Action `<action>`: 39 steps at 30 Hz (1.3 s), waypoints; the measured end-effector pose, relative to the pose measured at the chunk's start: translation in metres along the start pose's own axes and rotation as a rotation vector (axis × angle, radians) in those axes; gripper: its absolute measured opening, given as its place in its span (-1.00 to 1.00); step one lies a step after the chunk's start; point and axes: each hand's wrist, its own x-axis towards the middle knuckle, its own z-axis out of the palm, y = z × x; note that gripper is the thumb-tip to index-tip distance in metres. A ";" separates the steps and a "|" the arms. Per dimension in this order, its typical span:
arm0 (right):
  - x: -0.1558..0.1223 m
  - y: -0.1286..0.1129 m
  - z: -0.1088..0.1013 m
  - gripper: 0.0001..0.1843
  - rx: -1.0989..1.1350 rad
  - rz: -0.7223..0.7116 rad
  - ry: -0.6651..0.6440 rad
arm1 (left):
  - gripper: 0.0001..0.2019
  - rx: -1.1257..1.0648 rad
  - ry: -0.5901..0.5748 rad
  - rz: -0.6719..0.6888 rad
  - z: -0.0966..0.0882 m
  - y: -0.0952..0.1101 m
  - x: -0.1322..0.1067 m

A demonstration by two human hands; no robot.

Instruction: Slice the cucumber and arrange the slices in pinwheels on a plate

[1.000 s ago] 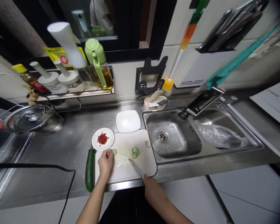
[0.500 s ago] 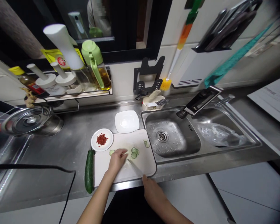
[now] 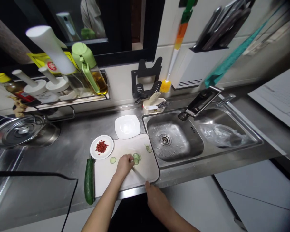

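My left hand (image 3: 125, 166) is over the white cutting board (image 3: 105, 182), its fingers pinched at the near-left edge of a small pile of cucumber slices (image 3: 136, 158). My right hand (image 3: 157, 198) grips a knife (image 3: 139, 176) by the handle at the board's front edge; its blade lies low over the board and points toward the left hand. One cucumber slice (image 3: 113, 160) lies alone to the left, and thin slivers of cucumber (image 3: 148, 148) are near the right edge. A long cut cucumber (image 3: 89, 183) rests along the board's left side.
Behind the board are a round plate (image 3: 93, 150) with chopped red pieces and a white square dish (image 3: 127, 126). To the right, a steel sink (image 3: 174, 154) holds a clear plastic bag (image 3: 222, 135). A lidded pot (image 3: 49, 135) and a black cable (image 3: 73, 193) are on the left.
My left hand has moved right to the slice pile, and its fingers have closed in. The lone slice is now uncovered. My right hand still holds the knife, and the view has shifted slightly.
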 end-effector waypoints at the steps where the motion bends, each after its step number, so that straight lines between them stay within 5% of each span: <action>1: 0.000 0.000 -0.001 -0.41 0.008 0.007 -0.006 | -0.92 -0.011 0.004 0.006 0.000 0.001 0.000; 21: 0.001 0.002 -0.002 -0.43 0.048 0.021 -0.016 | -0.87 -0.106 0.052 -0.022 0.001 0.000 0.001; 33: 0.004 0.006 0.000 -0.43 0.058 0.009 -0.001 | -0.87 -0.154 0.216 -0.239 -0.014 -0.032 -0.019; 39: 0.008 -0.003 -0.013 -0.42 0.035 0.000 -0.012 | -0.84 -0.116 0.260 -0.244 -0.014 -0.033 -0.023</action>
